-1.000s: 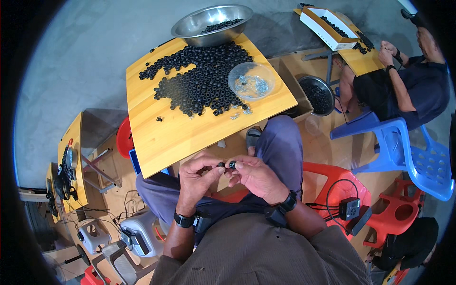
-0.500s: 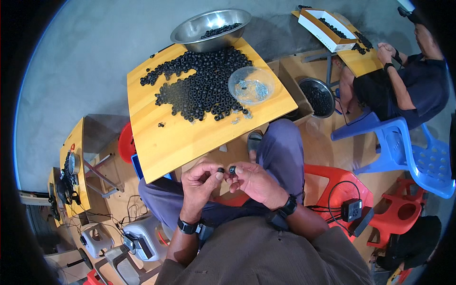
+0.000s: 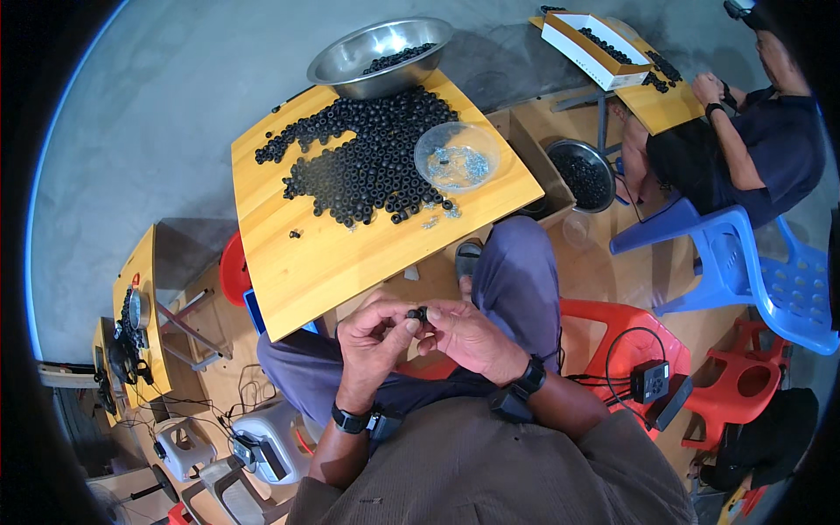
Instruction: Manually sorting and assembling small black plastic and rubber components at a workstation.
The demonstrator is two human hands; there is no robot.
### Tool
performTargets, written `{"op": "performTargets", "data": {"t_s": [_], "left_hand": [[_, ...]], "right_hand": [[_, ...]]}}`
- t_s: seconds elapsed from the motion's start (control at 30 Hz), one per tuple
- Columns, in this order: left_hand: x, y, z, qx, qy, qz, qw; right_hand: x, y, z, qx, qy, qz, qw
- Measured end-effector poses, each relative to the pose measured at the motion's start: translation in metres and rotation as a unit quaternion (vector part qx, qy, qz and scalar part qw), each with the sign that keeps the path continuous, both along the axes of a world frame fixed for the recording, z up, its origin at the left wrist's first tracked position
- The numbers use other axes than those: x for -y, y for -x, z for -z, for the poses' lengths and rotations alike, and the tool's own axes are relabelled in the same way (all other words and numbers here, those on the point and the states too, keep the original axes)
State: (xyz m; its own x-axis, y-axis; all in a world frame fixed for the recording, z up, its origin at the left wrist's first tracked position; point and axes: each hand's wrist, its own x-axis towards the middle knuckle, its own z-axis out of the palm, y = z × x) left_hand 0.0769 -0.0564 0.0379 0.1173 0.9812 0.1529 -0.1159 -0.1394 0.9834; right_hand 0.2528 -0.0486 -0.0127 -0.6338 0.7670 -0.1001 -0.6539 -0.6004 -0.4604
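In front of my lap, my left hand (image 3: 371, 339) pinches a small black ring-like part (image 3: 411, 313) between thumb and fingertips. My right hand (image 3: 477, 341) grips another small black part (image 3: 423, 315) the same way. The two parts meet, touching or nearly so; fingertips hide most of both. Beyond my hands stands a yellow wooden table (image 3: 289, 271). Spread over it is a large heap of black ring-shaped parts (image 3: 372, 171). At the heap's right sits a clear plastic tub (image 3: 457, 156) of small silvery pieces, with a few more pieces loose beside it.
A steel bowl (image 3: 350, 66) with black parts stands at the table's far edge. To the right, a seated person (image 3: 744, 162) works at another table with a white box (image 3: 582, 52). A blue chair (image 3: 726, 254), red chair (image 3: 604, 328) and bucket (image 3: 584, 175) stand around.
My hands have come together, bringing the two small black parts from slightly apart to meeting. The whole view has shifted slightly.
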Motion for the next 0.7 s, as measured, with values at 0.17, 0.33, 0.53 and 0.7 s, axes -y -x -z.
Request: {"op": "performTargets", "data": {"t_s": [0.17,0.33,0.53,0.7], "left_hand": [[-0.003,0.003,-0.005,-0.15,-0.079,-0.029,0.985],[-0.005,0.001,-0.012,-0.22,-0.139,-0.041,0.965],[-0.007,0.002,-0.018,-0.271,-0.174,-0.041,0.946],[-0.011,0.006,-0.008,-0.329,-0.207,-0.012,0.921]], "right_hand": [[-0.001,0.001,0.001,0.007,-0.023,0.0,1.0],[0.0,0.002,-0.001,0.038,-0.005,0.014,0.999],[0.002,0.002,-0.002,0.087,-0.019,0.025,0.996],[0.002,0.0,-0.006,0.209,-0.09,0.036,0.973]]}}
